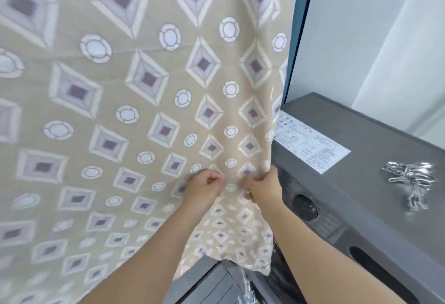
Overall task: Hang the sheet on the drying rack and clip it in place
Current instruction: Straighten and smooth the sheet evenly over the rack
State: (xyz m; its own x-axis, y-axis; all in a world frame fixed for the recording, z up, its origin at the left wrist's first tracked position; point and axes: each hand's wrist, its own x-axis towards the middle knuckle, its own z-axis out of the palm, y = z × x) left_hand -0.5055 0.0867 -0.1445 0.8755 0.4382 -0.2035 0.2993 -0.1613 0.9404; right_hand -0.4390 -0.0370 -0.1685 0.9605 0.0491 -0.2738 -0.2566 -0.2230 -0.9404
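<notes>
A beige sheet [134, 92] with a pattern of diamonds and white circles hangs in front of me and fills most of the view. My left hand [204, 187] is curled against the cloth low in the middle and pinches a fold. My right hand [263, 187] grips the sheet's bunched right edge just beside it. A loose lower corner of the sheet [240, 236] droops between my forearms. Several shiny metal clips [409, 181] lie in a heap on top of the grey machine at the right. The drying rack is hidden behind the sheet.
A grey washing machine [356, 207] with a white label stands at the right, close to the sheet's edge. A dark blue frame [301, 39] and a pale wall with a curtain rise behind it. Grey floor slats [212, 289] show at the bottom.
</notes>
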